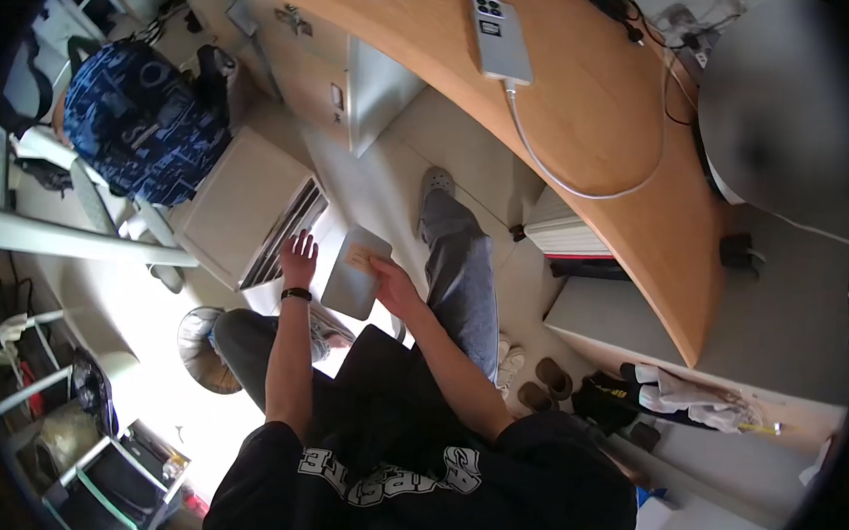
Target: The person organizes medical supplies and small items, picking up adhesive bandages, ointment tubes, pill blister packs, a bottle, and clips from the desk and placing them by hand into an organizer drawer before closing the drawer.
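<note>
My right hand [396, 288] grips a flat grey rectangular piece with rounded corners [348, 295] by its right edge. A tan patch [359, 258] shows on the upper part of that piece. My left hand [298, 256], with a dark band at the wrist, is just left of the piece, apart from it. Its fingers are spread and hold nothing. Close beyond the left hand stands a white box-shaped unit [246, 198], tilted in view, with dark slats [287, 231] on the side facing me.
A curved wooden desk [604, 130] carries a phone [503, 44] plugged into a white cable [563, 184]. A blue patterned backpack [144, 121] rests behind the white unit. Brown slippers [545, 385] lie on the floor, and a metal-framed rack [107, 460] stands lower left.
</note>
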Available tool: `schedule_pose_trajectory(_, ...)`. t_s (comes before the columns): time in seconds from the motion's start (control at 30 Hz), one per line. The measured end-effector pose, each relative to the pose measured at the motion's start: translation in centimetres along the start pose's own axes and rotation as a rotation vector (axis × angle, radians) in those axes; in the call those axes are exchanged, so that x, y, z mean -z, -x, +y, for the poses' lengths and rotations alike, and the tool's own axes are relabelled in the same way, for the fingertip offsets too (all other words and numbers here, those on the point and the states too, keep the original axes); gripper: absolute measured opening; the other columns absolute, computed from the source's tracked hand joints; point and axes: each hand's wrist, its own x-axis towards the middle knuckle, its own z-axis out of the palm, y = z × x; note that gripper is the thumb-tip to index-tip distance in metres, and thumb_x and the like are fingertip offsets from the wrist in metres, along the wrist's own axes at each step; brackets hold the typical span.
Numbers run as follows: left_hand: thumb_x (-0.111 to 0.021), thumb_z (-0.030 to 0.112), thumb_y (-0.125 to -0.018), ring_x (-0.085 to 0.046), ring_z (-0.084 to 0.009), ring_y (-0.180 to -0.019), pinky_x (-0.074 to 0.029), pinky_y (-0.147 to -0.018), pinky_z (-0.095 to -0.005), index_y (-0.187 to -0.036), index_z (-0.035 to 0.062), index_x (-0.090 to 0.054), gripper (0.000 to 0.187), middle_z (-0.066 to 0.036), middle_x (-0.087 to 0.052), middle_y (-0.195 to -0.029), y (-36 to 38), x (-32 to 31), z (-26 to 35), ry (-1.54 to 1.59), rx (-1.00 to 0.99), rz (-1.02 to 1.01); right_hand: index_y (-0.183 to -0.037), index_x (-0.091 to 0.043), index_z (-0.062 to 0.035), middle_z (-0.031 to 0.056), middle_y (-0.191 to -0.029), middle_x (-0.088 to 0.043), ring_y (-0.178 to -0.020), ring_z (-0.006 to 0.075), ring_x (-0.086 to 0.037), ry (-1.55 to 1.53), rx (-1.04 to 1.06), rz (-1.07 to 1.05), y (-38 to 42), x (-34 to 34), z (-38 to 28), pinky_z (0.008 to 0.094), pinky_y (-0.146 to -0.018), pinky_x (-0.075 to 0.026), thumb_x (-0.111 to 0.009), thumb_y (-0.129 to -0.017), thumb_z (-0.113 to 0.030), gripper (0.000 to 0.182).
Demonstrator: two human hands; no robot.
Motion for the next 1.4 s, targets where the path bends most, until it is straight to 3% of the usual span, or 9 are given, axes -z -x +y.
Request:
schedule_pose_trajectory(0.3,-0.051,0.017,-0.089,-0.056,-0.0150,-0.092,-0.048,-0.079,-0.0317,-0.108,0.0113,-0.057,0.021,-0.001,-0.061,-0.103,-0.6,0.5,3.0,0.070,-0.231,-0.051,-0.120,-0.050,-0.0015,0.0084,-0.114,-0.059,-0.105,0.0209,-0.056,-0.036,-0.037,-0.065,-2.5,3.8,1.7,0.0346,-0.093,-0.043,-0.053,-0.087,-0.018,0.037)
schedule_pose_trajectory(0.37,-0.050,0.016,-0.090,-0.057,-0.0155,-0.091,-0.048,-0.080,-0.0312,-0.108,0.0094,-0.056,0.021,-0.001,-0.061,-0.098,0.1,0.1,2.1,-0.249,-0.409,-0.045,-0.121,-0.049,-0.0014,0.0099,-0.115,-0.058,-0.108,0.0239,-0.055,-0.040,-0.005,-0.044,-2.4,4.1,1.7,0.0366,-0.096,-0.041,-0.052,-0.087,-0.017,0.038)
schedule_pose_trajectory(0.4,-0.047,0.017,-0.090,-0.058,-0.0186,-0.095,-0.048,-0.084,-0.0336,-0.110,0.0079,-0.053,0.022,-0.004,-0.060,-0.102,-1.8,0.8,2.7,0.102,-0.181,0.158,-0.122,-0.049,-0.0016,0.0100,-0.116,-0.058,-0.109,0.0243,-0.054,-0.041,-0.007,-0.028,-2.0,3.9,1.4,0.0374,-0.096,-0.041,-0.052,-0.087,-0.017,0.038)
schedule_pose_trajectory(0.47,-0.047,0.021,-0.091,-0.058,-0.0212,-0.099,-0.047,-0.086,-0.0366,-0.108,0.0094,-0.052,0.021,-0.006,-0.060,-0.106,-3.9,3.4,2.6,-0.179,-0.184,0.187,-0.123,-0.048,-0.0019,0.0099,-0.117,-0.057,-0.110,0.0246,-0.053,-0.042,-0.009,0.001,-1.3,3.7,1.1,0.0387,-0.096,-0.041,-0.053,-0.087,-0.016,0.039)
schedule_pose_trajectory(0.5,-0.047,0.022,-0.091,-0.058,-0.0210,-0.099,-0.047,-0.086,-0.0370,-0.107,0.0104,-0.053,0.020,-0.006,-0.060,-0.106,-4.0,2.8,3.0,0.132,-0.039,0.298,-0.123,-0.047,-0.0021,0.0097,-0.118,-0.056,-0.110,0.0245,-0.053,-0.041,-0.010,0.012,-1.0,3.7,1.0,0.0391,-0.096,-0.041,-0.053,-0.087,-0.016,0.039)
schedule_pose_trajectory(0.87,-0.053,0.018,-0.090,-0.058,-0.0153,-0.091,-0.049,-0.072,-0.0311,-0.099,0.0113,-0.062,0.015,0.000,-0.061,-0.099,-3.7,1.9,2.6,0.294,-0.153,0.144,-0.118,-0.049,-0.0040,0.0067,-0.108,-0.054,-0.100,0.0217,-0.054,0.016,0.024,0.207,-1.0,5.1,0.8,0.0355,-0.087,-0.044,-0.057,-0.086,-0.012,0.034)
schedule_pose_trajectory(1.17,-0.049,0.017,-0.092,-0.052,-0.0203,-0.093,-0.048,-0.076,-0.0365,-0.111,0.0135,-0.053,0.019,0.001,-0.058,-0.116,1.5,3.0,-3.2,0.013,-0.229,0.171,-0.115,-0.049,-0.0131,0.0031,-0.104,-0.053,-0.094,0.0183,-0.052,0.229,-0.009,0.213,0.1,1.9,0.8,0.0358,-0.079,-0.044,-0.058,-0.086,-0.012,0.030)
schedule_pose_trajectory(1.2,-0.049,0.018,-0.093,-0.052,-0.0207,-0.091,-0.048,-0.076,-0.0370,-0.111,0.0138,-0.053,0.019,0.001,-0.058,-0.115,0.5,5.5,-5.2,-0.237,-0.442,0.086,-0.114,-0.049,-0.0136,0.0030,-0.103,-0.052,-0.093,0.0179,-0.052,0.254,-0.002,0.215,0.4,1.2,0.7,0.0348,-0.077,-0.044,-0.059,-0.086,-0.012,0.030)
schedule_pose_trajectory(1.4,-0.050,0.019,-0.091,-0.053,-0.0215,-0.109,-0.045,-0.088,-0.0324,-0.123,0.0132,-0.051,0.033,-0.004,-0.057,-0.120,-3.8,15.7,-13.2,-1.103,-0.669,-0.269,-0.117,-0.048,-0.0102,0.0054,-0.100,-0.056,-0.088,0.0181,-0.058,0.420,0.077,0.219,-0.1,2.2,2.1,0.0339,-0.068,-0.050,-0.059,-0.087,-0.013,0.032)
